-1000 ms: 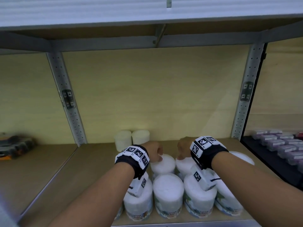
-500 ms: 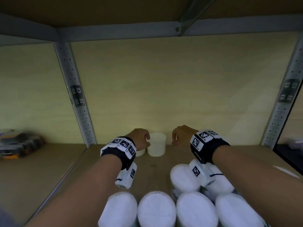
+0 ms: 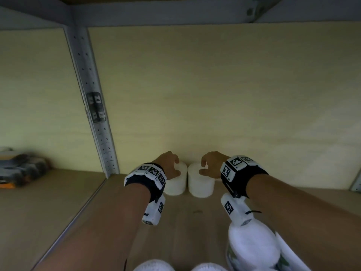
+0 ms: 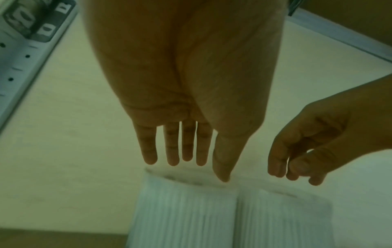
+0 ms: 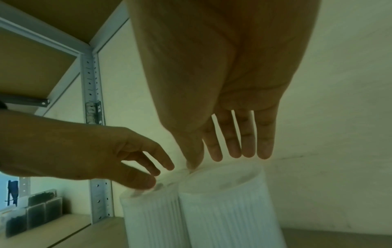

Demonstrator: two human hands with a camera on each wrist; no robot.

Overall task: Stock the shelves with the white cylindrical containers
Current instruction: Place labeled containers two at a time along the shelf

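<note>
White ribbed plastic, probably light and stiff: two tubs (image 3: 199, 181) at the back wall (image 3: 214, 94) are best gripped round the sides. Left hand (image 3: 169, 165) and right hand (image 3: 212, 164) hover spread above the lids, nothing held.

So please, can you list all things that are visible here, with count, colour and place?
back containers: 2, white, side by side at the rear wall of the shelf
front containers: at least 3, white, near the front edge, partly cut off
shelf board: 1, brown wood
upright post: 1, grey metal, left of the containers
dark boxes: blurred, on the neighbouring shelf at left
left hand: above the left back container
right hand: above the right back container
</note>
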